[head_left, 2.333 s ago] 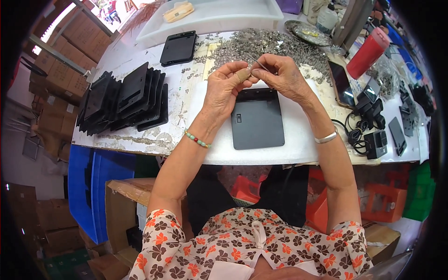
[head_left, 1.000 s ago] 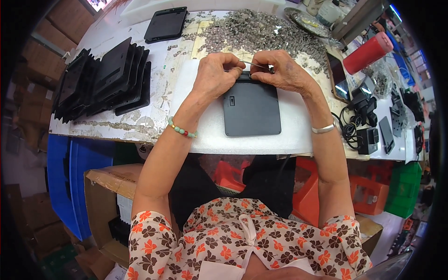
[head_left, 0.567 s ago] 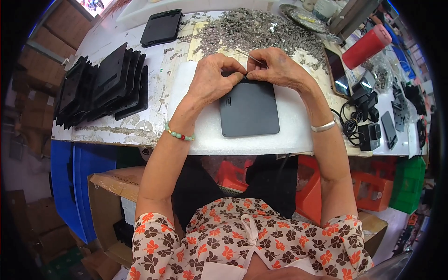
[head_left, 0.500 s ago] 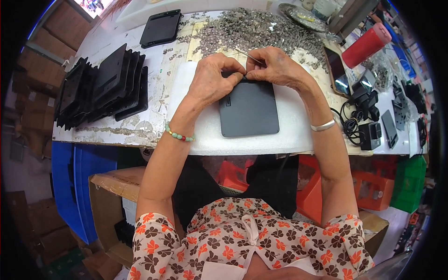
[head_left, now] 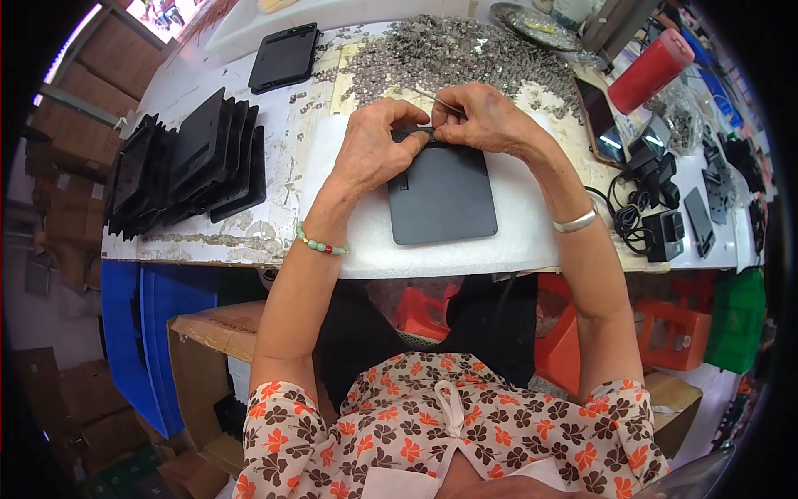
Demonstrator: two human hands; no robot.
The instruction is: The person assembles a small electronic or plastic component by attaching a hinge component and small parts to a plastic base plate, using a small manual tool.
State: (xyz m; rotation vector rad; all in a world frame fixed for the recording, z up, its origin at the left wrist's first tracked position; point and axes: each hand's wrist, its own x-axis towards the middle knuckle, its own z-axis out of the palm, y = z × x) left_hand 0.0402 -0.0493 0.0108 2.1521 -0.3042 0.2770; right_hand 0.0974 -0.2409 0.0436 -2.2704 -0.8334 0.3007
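Observation:
A flat, dark grey plastic panel (head_left: pixel 443 200) with rounded corners lies in front of me on a white foam sheet (head_left: pixel 357 241). At its far left corner my left hand (head_left: pixel 378 143) is closed, with the thumb pressed on the far edge. My right hand (head_left: pixel 482 118) is pinched at the middle of that same edge. A thin metal tool (head_left: pixel 432 98), perhaps tweezers, sticks out between its thumb and fingers, pointing up and left. What lies right under the fingertips is hidden.
Beyond my hands spreads a heap of small metal clips (head_left: pixel 432 54). Several black plastic housings (head_left: pixel 195 158) stand stacked at left; another housing (head_left: pixel 284 56) lies behind them. At right are a phone (head_left: pixel 600 125), a red bottle (head_left: pixel 651 71) and a black cable with adapter (head_left: pixel 663 239).
Both hands stay at the panel's far edge, the left thumb and fingers shifting slightly. The whole view has moved a little; the panel still lies on the foam.

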